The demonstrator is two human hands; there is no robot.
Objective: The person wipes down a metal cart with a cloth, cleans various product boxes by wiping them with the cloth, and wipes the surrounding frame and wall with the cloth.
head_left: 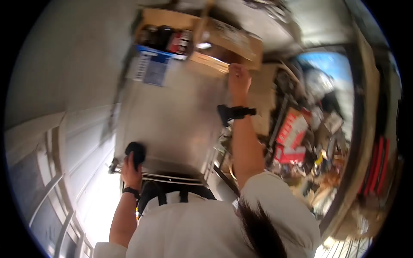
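My left hand (pixel 130 172) is closed on a small black rounded object (pixel 137 154) at the near left corner of a metal-topped cart (pixel 172 116); its exact kind is blurred. At the cart's far right, my right hand (pixel 239 79) has its fingers curled at the near corner of an open cardboard box (pixel 208 62). The inside of that box is mostly in shadow. Left of it stands another open carton (pixel 167 17) with dark and red items inside. A blue and white printed flap (pixel 155 69) hangs from its near side.
To the right is a crowded heap with a red and white box (pixel 292 129), plastic bags (pixel 318 81) and brown cardboard (pixel 260 99). A metal rail (pixel 172 178) runs along the cart's near edge, close to my body. White rails (pixel 47 198) stand at the lower left.
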